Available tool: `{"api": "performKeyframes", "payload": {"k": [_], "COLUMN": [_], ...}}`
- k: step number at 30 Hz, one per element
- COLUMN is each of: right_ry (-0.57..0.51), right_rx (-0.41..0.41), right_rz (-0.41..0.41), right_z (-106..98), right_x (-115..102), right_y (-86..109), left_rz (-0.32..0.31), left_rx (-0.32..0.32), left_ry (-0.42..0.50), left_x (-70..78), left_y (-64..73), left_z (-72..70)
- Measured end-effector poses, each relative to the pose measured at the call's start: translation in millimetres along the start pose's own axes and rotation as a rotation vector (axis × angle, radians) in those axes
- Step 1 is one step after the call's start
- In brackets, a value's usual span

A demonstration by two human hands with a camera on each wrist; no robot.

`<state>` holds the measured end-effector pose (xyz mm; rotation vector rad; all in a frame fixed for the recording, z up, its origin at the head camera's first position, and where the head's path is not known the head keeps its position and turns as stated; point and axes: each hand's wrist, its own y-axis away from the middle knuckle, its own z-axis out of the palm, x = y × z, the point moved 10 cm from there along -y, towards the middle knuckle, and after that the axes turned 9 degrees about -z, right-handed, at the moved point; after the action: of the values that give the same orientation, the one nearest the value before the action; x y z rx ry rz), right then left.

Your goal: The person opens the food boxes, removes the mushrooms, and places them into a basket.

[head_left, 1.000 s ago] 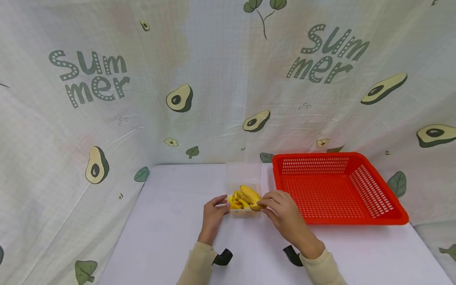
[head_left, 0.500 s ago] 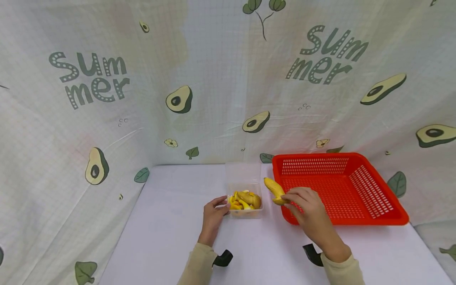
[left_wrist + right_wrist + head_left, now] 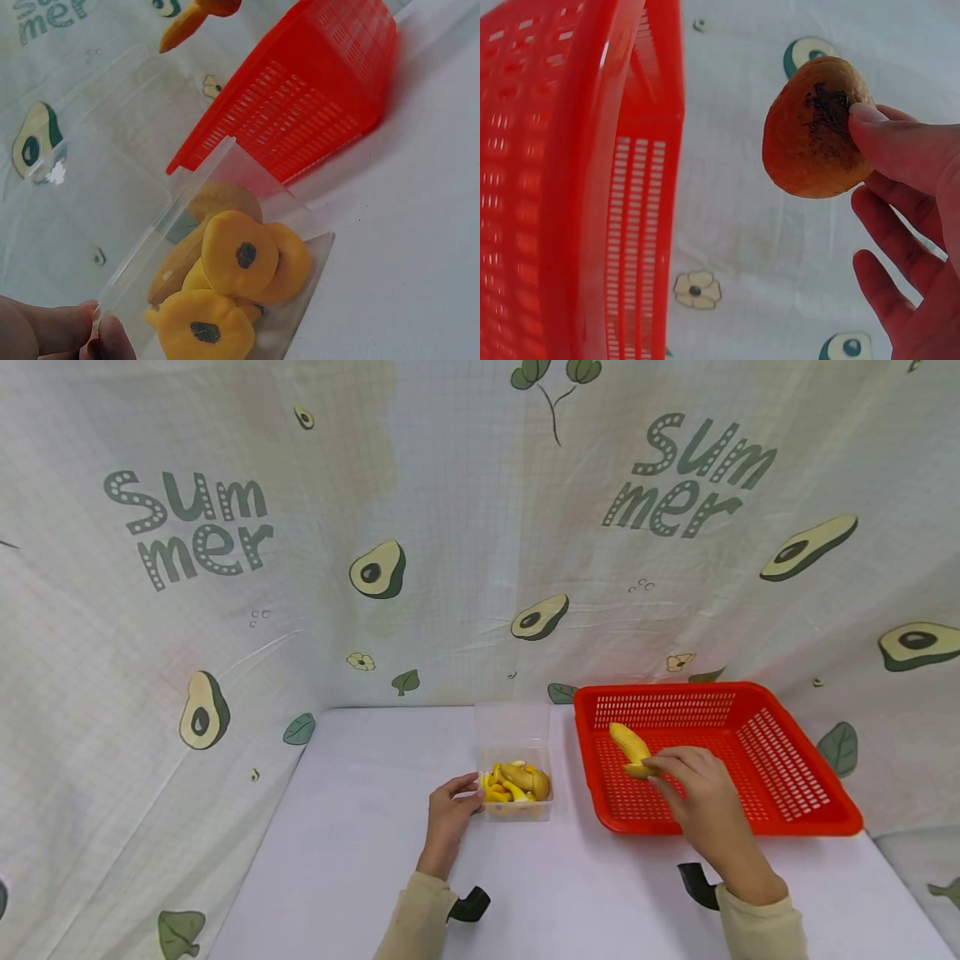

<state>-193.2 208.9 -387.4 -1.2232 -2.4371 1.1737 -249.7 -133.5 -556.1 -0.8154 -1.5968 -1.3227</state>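
Yellow mushroom-shaped piece (image 3: 628, 745) pinched at rounded cap by thumb and fingers of right hand (image 3: 701, 789); stalk free, piece held in air, seemingly over left part of red perforated plastic basket (image 3: 656, 690). Light, steady pinch advised, since cap could slip; stalk best held clear of basket wall, any lowering best done slowly. Farther left, transparent rectangular plastic box (image 3: 517, 814), with yellow and orange pieces (image 3: 225, 232) inside, held at left edge by left hand (image 3: 452, 814), thumb and finger close together there.

Printed cloth (image 3: 450, 485) around the table (image 3: 360, 810) suggests a booth
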Motion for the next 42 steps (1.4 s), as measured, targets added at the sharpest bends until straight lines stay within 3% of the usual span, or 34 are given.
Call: {"api": "performKeyframes", "payload": {"k": [13,25,33,42], "right_ry": [0.071,0.081,0.022,-0.038], "right_rx": [-0.046,-0.105,-0.092,-0.059], "right_rz": [0.069,0.222,0.123,-0.043], "right_z": [-9.4,-10.9,2.9,30.2], "right_x": [34.2,59.4,35.3,-16.2], "right_y": [16.8,30.5,23.5,3.2], "left_rz": [-0.001,0.001,0.004,0.017], "left_rx": [-0.009,-0.009,-0.019,-0.023], "left_ry": [0.002,-0.01,0.002,0.006], "left_x": [-1.7,0.7,2.1,2.8], "left_y": [-0.8,1.4,3.3,4.0], "left_z": [0.8,1.1,0.8,1.2]}}
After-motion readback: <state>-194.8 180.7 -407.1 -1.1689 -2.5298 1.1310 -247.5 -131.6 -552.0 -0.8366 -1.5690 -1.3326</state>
